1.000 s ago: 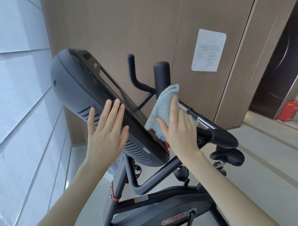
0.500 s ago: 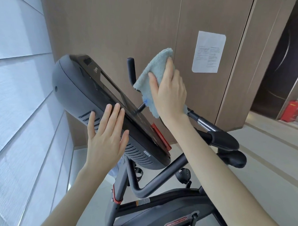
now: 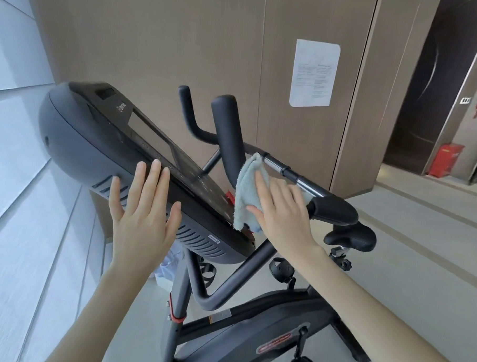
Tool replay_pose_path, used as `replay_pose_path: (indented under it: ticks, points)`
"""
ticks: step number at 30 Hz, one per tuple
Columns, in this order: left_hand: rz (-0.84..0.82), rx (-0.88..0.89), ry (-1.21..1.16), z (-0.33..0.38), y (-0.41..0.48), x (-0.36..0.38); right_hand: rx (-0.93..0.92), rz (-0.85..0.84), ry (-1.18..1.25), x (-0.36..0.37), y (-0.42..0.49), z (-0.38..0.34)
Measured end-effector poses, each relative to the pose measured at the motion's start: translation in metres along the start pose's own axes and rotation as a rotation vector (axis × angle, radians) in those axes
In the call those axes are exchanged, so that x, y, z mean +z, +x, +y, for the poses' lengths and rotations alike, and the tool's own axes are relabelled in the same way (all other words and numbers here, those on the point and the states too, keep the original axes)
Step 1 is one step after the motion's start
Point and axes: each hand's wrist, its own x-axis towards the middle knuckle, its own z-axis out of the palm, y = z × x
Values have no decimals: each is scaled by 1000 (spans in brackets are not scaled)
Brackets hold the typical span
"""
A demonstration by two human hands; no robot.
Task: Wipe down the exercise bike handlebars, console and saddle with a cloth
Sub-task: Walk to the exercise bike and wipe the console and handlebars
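Observation:
The exercise bike's black console (image 3: pixel 102 136) tilts across the middle left, its screen facing up and right. My left hand (image 3: pixel 143 215) lies flat with straight fingers against the console's near side. My right hand (image 3: pixel 282 213) presses a light blue cloth (image 3: pixel 246 192) with flat fingers onto the console's lower right end, beside a red tab. Black handlebars (image 3: pixel 226 131) rise behind the console, and one grip (image 3: pixel 334 209) juts right of my right hand. The black saddle (image 3: pixel 351 237) sits lower right.
Brown wall panels with a posted white sheet (image 3: pixel 313 73) stand behind the bike. White panels line the left side. A red box (image 3: pixel 444 159) stands on the floor far right. The bike's frame and flywheel housing (image 3: pixel 252 343) fill the bottom.
My right hand has brought the cloth down from the upper part of the screen to the console's lower right end. My left hand has stayed on the console's side.

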Motion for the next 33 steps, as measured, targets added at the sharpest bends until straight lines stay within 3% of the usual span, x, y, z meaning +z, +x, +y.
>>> replay_pose_path:
  ticks: [7, 22, 28, 31, 33]
  points:
    - [-7, 5, 11, -1, 1, -1, -42, 49, 16, 9, -34, 41]
    - [-3, -15, 38, 4, 1, 2, 179, 80, 131, 0, 27, -22]
    - [-7, 3, 36, -1, -1, 2, -41, 35, 36, 18, -20, 17]
    - [-12, 4, 34, 0, 0, 2, -39, -35, 70, 11, -32, 33]
    - [-17, 1, 32, -1, -1, 3, -27, 15, 167, -2, -27, 31]
